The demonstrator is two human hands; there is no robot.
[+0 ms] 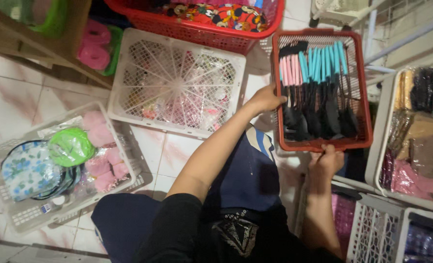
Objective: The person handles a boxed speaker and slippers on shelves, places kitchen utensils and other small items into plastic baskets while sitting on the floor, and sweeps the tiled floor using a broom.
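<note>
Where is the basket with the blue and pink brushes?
The red-brown basket sits upper right in the head view, held by the left hand and right hand, between the white upturned crate and a white bin of fabrics.

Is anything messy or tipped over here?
Yes. The white plastic lattice basket lies upside down over the packets beneath it, its ribbed base facing up. The red plastic basket of combs, gripped by both hands, looks orderly.

A single head-worn camera looks steeply down and slightly forward from close above the seated person's lap, taking in the tiled floor [12,97] and baskets around; its far corners seem dim.
</note>
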